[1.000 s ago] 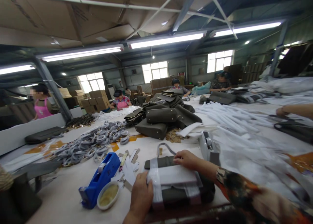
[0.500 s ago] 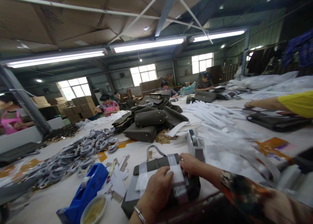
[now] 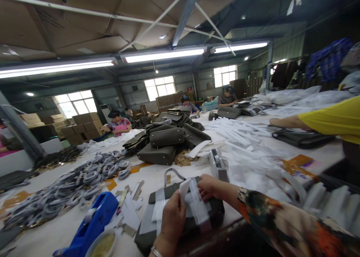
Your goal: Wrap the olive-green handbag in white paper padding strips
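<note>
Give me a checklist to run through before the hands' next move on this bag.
1. Bag resting on the table: ok.
2. Left hand gripping the white piece: ok.
3. White piece lying flat: not ok; it sticks up from the fingers.
4. Right hand at the translucent strip: ok.
5. Strip stuck down along its whole length: cannot tell.
6. Blue dispenser apart from the bag: ok.

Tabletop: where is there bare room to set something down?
Left front, bare tabletop shows between the coiled straps and the blue tape dispenser. A smaller patch lies between the bag pile and the nearest bag. Crowded: right of the grey dispenser, under white wrapping.
</note>
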Demonstrator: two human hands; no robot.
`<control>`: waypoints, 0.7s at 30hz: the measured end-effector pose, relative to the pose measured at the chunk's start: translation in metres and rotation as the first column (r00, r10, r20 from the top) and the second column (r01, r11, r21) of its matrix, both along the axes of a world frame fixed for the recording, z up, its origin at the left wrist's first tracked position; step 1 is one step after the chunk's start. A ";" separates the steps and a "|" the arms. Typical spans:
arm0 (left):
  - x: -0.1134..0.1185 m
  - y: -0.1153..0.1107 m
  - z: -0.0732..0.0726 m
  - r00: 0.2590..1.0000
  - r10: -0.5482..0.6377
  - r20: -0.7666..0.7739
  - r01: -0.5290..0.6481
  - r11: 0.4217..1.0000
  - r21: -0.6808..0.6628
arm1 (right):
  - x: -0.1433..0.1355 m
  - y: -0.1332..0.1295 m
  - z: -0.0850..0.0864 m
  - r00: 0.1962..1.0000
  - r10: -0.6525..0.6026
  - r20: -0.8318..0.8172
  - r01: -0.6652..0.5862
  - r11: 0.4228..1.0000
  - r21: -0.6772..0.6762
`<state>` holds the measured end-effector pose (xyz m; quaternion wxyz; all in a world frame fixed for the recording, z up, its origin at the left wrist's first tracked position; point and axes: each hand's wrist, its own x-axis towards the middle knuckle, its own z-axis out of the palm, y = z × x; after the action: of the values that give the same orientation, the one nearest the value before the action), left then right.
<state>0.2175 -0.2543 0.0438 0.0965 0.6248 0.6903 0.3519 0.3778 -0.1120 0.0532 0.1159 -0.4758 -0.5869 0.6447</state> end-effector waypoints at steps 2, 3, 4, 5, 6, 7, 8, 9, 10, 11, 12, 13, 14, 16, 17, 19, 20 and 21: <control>0.001 -0.002 -0.005 0.999 -0.037 -0.038 0.038 0.999 0.030 | -0.008 -0.007 0.002 0.997 -0.082 0.003 0.082 0.996 -0.022; 0.002 -0.003 -0.009 0.996 -0.050 -0.069 0.053 0.997 0.049 | -0.011 -0.010 0.002 0.993 -0.117 -0.010 0.117 0.993 -0.027; 0.002 -0.003 -0.013 0.993 -0.057 -0.106 0.065 0.995 0.073 | -0.013 -0.014 0.002 0.989 -0.148 -0.028 0.147 0.989 -0.026; 0.002 -0.002 -0.018 0.987 -0.059 -0.147 0.075 0.991 0.107 | -0.015 -0.017 0.002 0.984 -0.173 -0.049 0.172 0.985 -0.023; 0.001 -0.001 -0.023 0.980 -0.060 -0.192 0.090 0.984 0.151 | -0.015 -0.020 0.001 0.979 -0.195 -0.067 0.194 0.981 -0.025; 0.000 0.000 -0.027 0.969 -0.060 -0.240 0.110 0.973 0.201 | -0.016 -0.022 0.000 0.973 -0.217 -0.079 0.215 0.976 -0.031; -0.002 0.002 -0.031 0.955 -0.056 -0.290 0.133 0.958 0.253 | -0.015 -0.023 -0.002 0.967 -0.239 -0.086 0.236 0.971 -0.042; -0.003 0.004 -0.034 0.939 -0.047 -0.341 0.156 0.941 0.302 | -0.015 -0.024 -0.004 0.961 -0.260 -0.089 0.256 0.965 -0.057; -0.005 0.006 -0.035 0.920 -0.034 -0.390 0.178 0.923 0.341 | -0.014 -0.025 -0.006 0.956 -0.279 -0.092 0.273 0.959 -0.073; -0.006 0.009 -0.035 0.901 -0.019 -0.432 0.196 0.909 0.369 | -0.012 -0.025 -0.008 0.951 -0.294 -0.098 0.286 0.954 -0.088; -0.007 0.011 -0.034 0.884 -0.004 -0.467 0.207 0.900 0.384 | -0.011 -0.025 -0.009 0.946 -0.304 -0.108 0.294 0.950 -0.102; -0.008 0.013 -0.032 0.870 0.009 -0.493 0.213 0.895 0.391 | -0.010 -0.026 -0.010 0.943 -0.310 -0.123 0.297 0.948 -0.115; -0.009 0.015 -0.029 0.860 0.019 -0.510 0.213 0.895 0.392 | -0.009 -0.026 -0.011 0.939 -0.315 -0.140 0.298 0.946 -0.128; -0.010 0.019 -0.022 0.849 0.041 -0.527 0.195 0.902 0.385 | -0.007 -0.027 -0.011 0.928 -0.330 -0.171 0.305 0.939 -0.159; -0.011 0.020 -0.019 0.844 0.054 -0.533 0.183 0.906 0.382 | -0.006 -0.028 -0.011 0.922 -0.339 -0.186 0.309 0.935 -0.176; -0.012 0.022 -0.013 0.822 0.069 -0.565 0.178 0.911 0.371 | -0.004 -0.028 -0.011 0.908 -0.358 -0.215 0.315 0.925 -0.211; -0.012 0.023 -0.011 0.798 0.070 -0.599 0.189 0.914 0.359 | -0.003 -0.028 -0.012 0.902 -0.368 -0.227 0.318 0.920 -0.228; -0.012 0.023 -0.009 0.763 0.070 -0.642 0.201 0.919 0.339 | -0.003 -0.027 -0.012 0.895 -0.378 -0.237 0.322 0.915 -0.242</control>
<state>0.2053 -0.2312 0.0347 -0.2586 0.7376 0.5748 0.2422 0.3750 -0.1392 0.0410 0.2645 -0.4874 -0.4022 0.7285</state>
